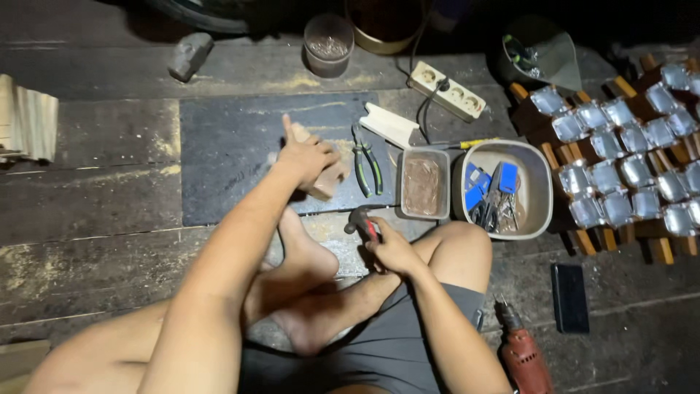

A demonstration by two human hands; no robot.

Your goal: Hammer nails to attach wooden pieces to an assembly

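Observation:
I sit cross-legged on a dark wooden floor. My left hand [305, 157] reaches forward and grips a small pale wooden block [328, 179] resting on a dark mat [226, 157]. My right hand [392, 249] rests near my knee and holds a hammer [361, 221] by its red and black handle, its dark head pointing left above my foot. Green-handled pliers [367, 166] lie just right of the block.
A rectangular tub of small nails [424, 184] and a grey basin of tools [536, 191] sit ahead on the right. Wooden pieces with metal cups [627, 164] fill the far right. A power strip [448, 90], a phone [569, 297] and a red drill [523, 356] lie around.

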